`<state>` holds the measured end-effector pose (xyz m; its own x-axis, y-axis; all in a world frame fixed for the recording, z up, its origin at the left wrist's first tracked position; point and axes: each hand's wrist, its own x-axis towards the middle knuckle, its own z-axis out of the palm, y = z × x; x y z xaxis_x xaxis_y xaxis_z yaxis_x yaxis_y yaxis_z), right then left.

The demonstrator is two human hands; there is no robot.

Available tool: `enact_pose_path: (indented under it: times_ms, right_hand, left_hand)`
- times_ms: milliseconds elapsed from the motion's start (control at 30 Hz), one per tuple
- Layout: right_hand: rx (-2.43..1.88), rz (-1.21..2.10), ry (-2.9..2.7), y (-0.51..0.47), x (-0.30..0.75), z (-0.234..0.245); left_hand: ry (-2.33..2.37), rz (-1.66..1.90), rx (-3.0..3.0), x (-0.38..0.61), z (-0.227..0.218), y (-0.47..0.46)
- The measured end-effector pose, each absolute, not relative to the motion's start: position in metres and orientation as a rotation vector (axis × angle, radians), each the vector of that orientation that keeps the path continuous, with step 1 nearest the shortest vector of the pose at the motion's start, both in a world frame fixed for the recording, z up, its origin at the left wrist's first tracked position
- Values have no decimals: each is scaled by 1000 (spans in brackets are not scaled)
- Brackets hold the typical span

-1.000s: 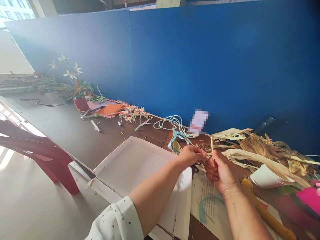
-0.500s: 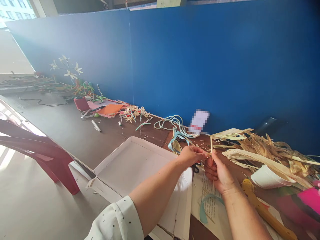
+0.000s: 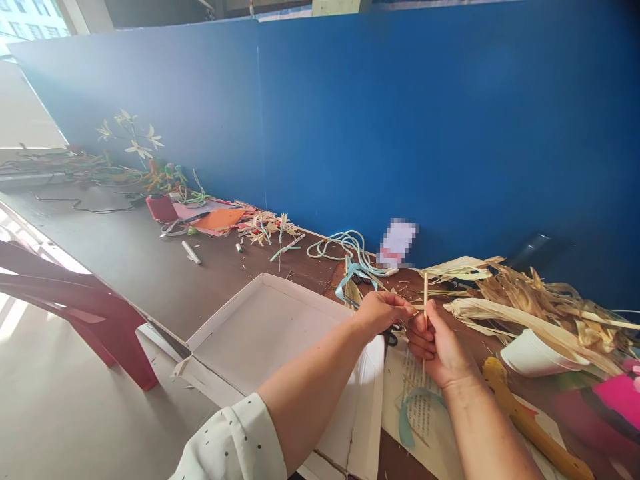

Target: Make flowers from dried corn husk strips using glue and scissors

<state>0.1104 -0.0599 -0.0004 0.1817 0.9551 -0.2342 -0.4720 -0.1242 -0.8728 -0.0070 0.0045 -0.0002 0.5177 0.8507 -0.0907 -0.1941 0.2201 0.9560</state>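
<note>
Just past the box edge (image 3: 375,377), left fingers (image 3: 398,302) pinch strip (image 3: 419,307), right fingers (image 3: 423,344) grip stick (image 3: 425,289).

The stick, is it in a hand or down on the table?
In a hand: the right hand is closed around the stick, whose top pokes up above the grip.

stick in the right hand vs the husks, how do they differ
The stick is slim and straight, while the husks are broad and crumpled. The stick stands roughly upright, gripped in the right hand; the husks lie in a loose heap on the table. The stick is one piece, the husks many. Both show a pale straw colour, though some husks are browner.
</note>
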Motion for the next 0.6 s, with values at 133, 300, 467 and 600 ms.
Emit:
enact_pose_path:
  times_ms: [133, 300, 467, 600]
  right_hand:
    - [-1073, 1298, -636, -61, 114, 3]
    - [-1129, 1198, -639, -63, 120, 6]
    - [-1084, 1216, -570, -62, 119, 3]
    - [-1095, 1115, -583, -62, 119, 0]
  left_hand:
    - [699, 822, 1092, -7, -1, 7]
    - [630, 822, 1095, -7, -5, 12]
    - [580, 792, 1133, -8, -6, 12]
    - [598, 777, 1165, -7, -6, 11]
